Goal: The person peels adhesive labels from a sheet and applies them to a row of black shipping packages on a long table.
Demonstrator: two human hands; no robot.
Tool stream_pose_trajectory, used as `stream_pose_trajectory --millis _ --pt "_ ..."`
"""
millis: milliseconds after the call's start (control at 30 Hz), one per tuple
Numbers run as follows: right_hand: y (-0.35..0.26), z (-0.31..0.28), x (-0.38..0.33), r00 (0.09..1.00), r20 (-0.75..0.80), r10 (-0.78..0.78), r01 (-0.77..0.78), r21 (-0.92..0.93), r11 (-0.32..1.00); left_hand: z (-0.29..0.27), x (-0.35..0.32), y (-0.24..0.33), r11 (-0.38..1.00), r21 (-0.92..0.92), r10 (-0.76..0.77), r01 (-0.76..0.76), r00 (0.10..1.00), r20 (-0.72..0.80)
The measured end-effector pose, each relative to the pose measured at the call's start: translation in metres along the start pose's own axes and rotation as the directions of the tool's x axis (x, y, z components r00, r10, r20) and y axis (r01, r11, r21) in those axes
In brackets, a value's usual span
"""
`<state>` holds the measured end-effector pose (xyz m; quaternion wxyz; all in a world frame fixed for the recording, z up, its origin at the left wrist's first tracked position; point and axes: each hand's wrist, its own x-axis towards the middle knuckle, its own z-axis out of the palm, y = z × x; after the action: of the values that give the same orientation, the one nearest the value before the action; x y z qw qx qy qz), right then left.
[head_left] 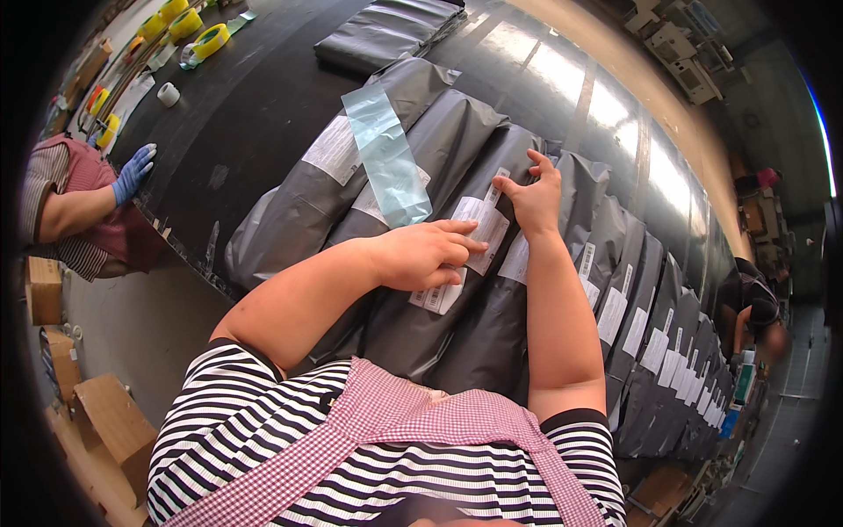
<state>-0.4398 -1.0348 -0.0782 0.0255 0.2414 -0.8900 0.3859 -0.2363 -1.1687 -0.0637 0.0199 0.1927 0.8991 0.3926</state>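
The left hand (421, 255) was laid flat, fingers spread and gripping nothing, on a white shipping label (470, 241) that lay on a grey poly mailer bag (457, 307), approx. in the middle of the row. The right hand (534, 198) was also open, fingertips pressed at the label's upper edge w/ nothing held. For the label to be seated well, pressure would best be run from the centre outward so no air or creases were trapped, w/ the far corner kept pinned by the right fingertips while the left palm smoothed; the slick film could probably slip, so the bag would need to be held still. Beside it, to the left, a pale blue-green backing strip (386, 154) was draped across a neighbouring grey bag (307, 193). More labelled grey bags (650, 342) were overlapped in a long row to the right. All were laid on a dark, glossy worktable (255, 97), w/ yellow tape rolls (211, 39) at its far left end. A blue-gloved hand (133, 171) of another person was rested at the table's edge, and cardboard boxes (110, 422) were seen on the floor.
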Motion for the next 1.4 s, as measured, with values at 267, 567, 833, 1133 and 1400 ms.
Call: stream_pose_trajectory --millis 267,567,833,1133,1400 --pt "-0.003 0.004 0.016 0.984 0.063 0.169 -0.171 0.042 0.984 0.003 0.004 0.003 1.000 -0.006 -0.029 0.029 1.000 -0.004" --pt "-0.011 -0.008 -0.018 0.990 0.138 0.026 -0.018 -0.055 0.998 0.007 0.006 0.009 0.991 -0.030 -0.129 0.129 0.991 -0.018" --pt "-0.001 -0.016 -0.035 0.997 0.027 -0.079 0.075 0.128 0.989 0.019 -0.021 0.060 0.949 -0.118 -0.314 0.291 0.868 -0.383" --pt "-0.074 -0.089 -0.163 0.859 0.386 -0.337 -0.001 0.659 0.753 0.015 -0.051 0.106 0.877 -0.445 -0.437 0.181 0.687 -0.581" --pt "-0.109 -0.084 -0.177 0.873 0.456 -0.170 -0.267 0.740 0.617 -0.017 -0.081 0.102 0.913 -0.378 -0.324 0.155 0.837 -0.440"
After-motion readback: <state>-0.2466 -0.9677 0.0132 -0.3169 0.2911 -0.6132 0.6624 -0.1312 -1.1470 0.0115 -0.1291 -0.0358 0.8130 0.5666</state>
